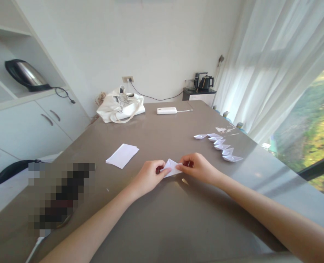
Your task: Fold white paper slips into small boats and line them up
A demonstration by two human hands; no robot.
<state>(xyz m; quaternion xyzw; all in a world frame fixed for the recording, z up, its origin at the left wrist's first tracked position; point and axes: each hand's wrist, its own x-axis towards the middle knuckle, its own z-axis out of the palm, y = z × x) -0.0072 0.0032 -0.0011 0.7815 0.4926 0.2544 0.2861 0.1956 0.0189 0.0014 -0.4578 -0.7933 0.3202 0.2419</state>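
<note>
centrally, left hand (148, 177), right hand (197, 168), pinching folded paper (172, 167)

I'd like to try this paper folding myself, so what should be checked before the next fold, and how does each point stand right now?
1. Left hand pinches the folded paper at its left end: ok.
2. Right hand pinches its right end: ok.
3. Bare table around the hands: ok.
4. Paper boats lie in a row apart from the hands, to their right: ok.
5. Flat paper sheets lie to the left: ok.
6. Creases sharp and aligned: cannot tell, too small.
</note>
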